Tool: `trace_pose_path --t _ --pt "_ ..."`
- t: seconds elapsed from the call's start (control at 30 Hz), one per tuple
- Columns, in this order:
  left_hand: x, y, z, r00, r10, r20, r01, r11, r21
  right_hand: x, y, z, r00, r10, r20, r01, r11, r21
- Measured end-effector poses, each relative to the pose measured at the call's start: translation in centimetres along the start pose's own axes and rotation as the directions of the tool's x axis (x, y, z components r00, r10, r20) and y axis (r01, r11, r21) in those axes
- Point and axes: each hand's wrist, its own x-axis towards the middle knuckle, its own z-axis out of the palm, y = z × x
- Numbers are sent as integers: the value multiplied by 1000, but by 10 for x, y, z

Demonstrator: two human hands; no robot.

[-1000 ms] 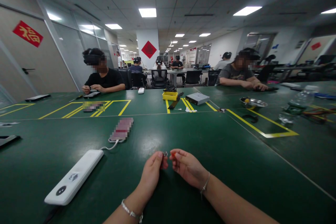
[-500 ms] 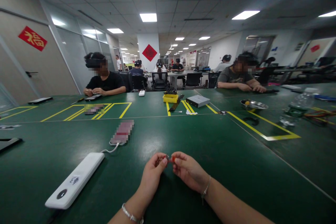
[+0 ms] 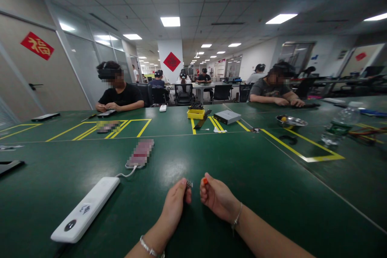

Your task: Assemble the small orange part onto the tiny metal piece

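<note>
My left hand (image 3: 177,205) rests on the green table (image 3: 256,177), its fingers pinched on a small dark metal part (image 3: 189,184). My right hand (image 3: 216,197) lies just to its right, pinching a small orange piece (image 3: 205,181). The two pieces are a short gap apart. Each wrist wears a thin bracelet.
A white power bank (image 3: 86,209) lies at my left, cabled to a phone (image 3: 140,154). Farther off are a yellow tray (image 3: 195,113), a grey box (image 3: 227,116), a metal bowl (image 3: 291,121) and a plastic bottle (image 3: 340,125). Two people sit working across the table; others behind.
My hands have drawn slightly apart: the dark part and the orange piece, held together half a second ago, are now separated.
</note>
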Motion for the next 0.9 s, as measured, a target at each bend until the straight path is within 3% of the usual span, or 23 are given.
trace_pose_path --t 0.17,0.4,0.53,0.9 --pt "-1 2 0 999 -25 22 23 997 71 3 1 -1 1000 11 15 -11 1000 -10" --pt "1 -1 0 999 6 35 -3 997 -78 2 1 -1 1000 -1 25 1 1000 -7" --pt "2 1 -1 999 25 46 -21 997 -73 0 1 -1 994 -62 86 64 998 -27" --pt "2 -3 -2 999 8 37 -6 999 -39 1 3 -5 993 -77 85 81 995 -52"
